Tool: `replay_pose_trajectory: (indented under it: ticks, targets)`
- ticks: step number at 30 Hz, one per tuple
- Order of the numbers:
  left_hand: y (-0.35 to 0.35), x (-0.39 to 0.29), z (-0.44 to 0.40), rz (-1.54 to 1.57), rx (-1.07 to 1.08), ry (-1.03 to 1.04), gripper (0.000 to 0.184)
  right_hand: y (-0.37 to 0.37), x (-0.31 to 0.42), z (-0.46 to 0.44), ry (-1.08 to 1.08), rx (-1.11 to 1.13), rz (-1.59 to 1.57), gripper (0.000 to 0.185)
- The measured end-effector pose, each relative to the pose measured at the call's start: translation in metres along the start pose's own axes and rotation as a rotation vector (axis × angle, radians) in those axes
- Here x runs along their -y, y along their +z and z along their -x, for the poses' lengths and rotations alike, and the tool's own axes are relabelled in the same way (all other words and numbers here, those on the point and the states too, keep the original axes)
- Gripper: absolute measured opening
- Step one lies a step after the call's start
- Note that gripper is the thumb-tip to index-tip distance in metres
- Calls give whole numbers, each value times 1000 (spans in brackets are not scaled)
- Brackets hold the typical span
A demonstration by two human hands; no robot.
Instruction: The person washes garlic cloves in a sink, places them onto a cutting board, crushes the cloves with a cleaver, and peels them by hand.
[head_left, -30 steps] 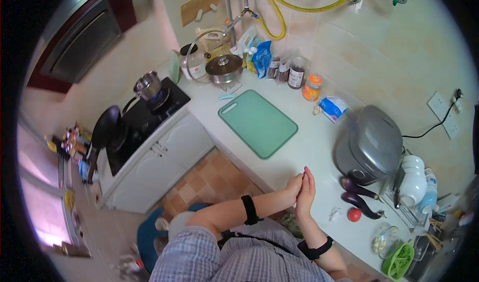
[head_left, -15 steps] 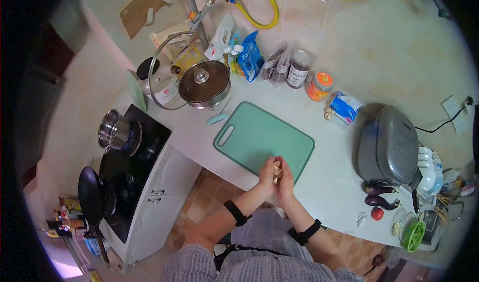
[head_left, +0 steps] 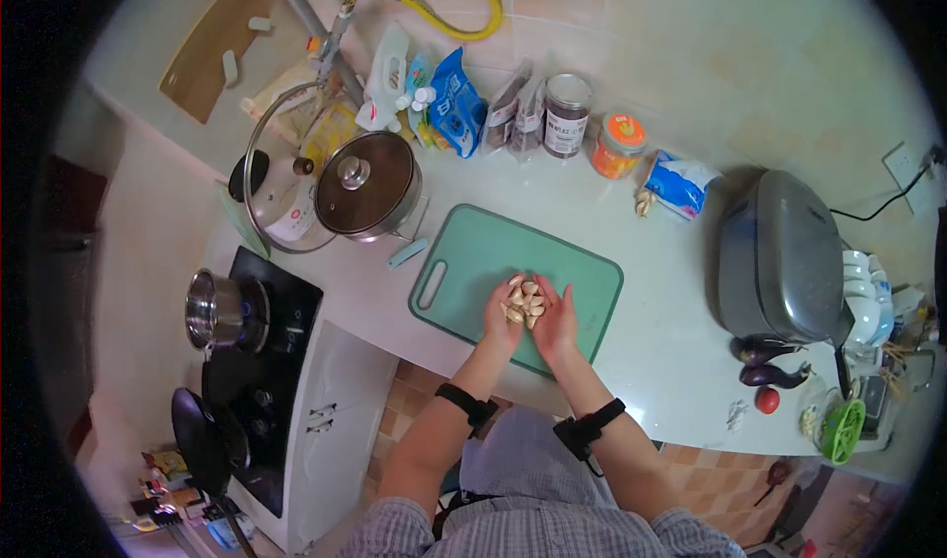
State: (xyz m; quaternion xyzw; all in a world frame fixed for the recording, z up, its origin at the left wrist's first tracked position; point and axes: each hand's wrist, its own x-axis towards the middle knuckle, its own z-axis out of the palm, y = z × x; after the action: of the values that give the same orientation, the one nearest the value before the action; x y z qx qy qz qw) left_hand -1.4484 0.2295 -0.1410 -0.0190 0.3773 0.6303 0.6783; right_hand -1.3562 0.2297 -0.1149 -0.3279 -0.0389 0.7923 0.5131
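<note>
Several garlic cloves [head_left: 525, 299] lie heaped between my two cupped hands, over the near part of the green cutting board [head_left: 472, 252]. My left hand [head_left: 501, 327] curves round the pile from the left. From the other side my right hand [head_left: 556, 329] supports it, with the thumb side stretched out to the right. Both palms are turned up, so the pale cloves show from above. Whether the backs of the hands touch the board cannot be made out.
Left of the board are a small light-blue knife-like tool [head_left: 406, 253], a lidded pot [head_left: 368, 188] and a stove with a saucepan [head_left: 214, 311]. Jars [head_left: 567, 119] and packets line the wall. At right stand a grey appliance [head_left: 774, 257], eggplants [head_left: 774, 373] and a tomato [head_left: 767, 400].
My hands have opened from being pressed together round the garlic into a cupped shape, exposing the cloves. They have moved slightly forward over the board. The camera view has shifted.
</note>
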Motion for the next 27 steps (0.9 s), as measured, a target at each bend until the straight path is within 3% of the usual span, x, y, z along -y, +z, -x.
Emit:
replay_pose_trajectory:
  ticks: [3,8,11,13,18,20,23,27]
  targets:
    - [-12,-9,-14,-78,62,-2,32,-5,-5,-14,-12,-44,-83,64]
    - [-9,-13,-18,-201,47,-8,36,-12,-11,-31,-175,-44,165,64]
    - [-12,-16,-24,-334,-52,65,37,-2,-3,-22,-161,-87,235,60]
    - [-19,-20,-29,-517,90,223,34,-13,-4,-27,-160,-112,303,55]
    - [-9,-33,-24,-625,83,87,36,-19,0,-18,-208,-119,466,39]
    - [-13,-37,-25,-646,53,33,37,-17,2,-11,-286,-79,668,34]
    - [-28,-42,-26,-491,178,36,37,-41,-10,-20,-411,-49,804,36]
    - [-37,-64,-10,-823,161,167,35,-52,-12,-22,-653,54,983,36]
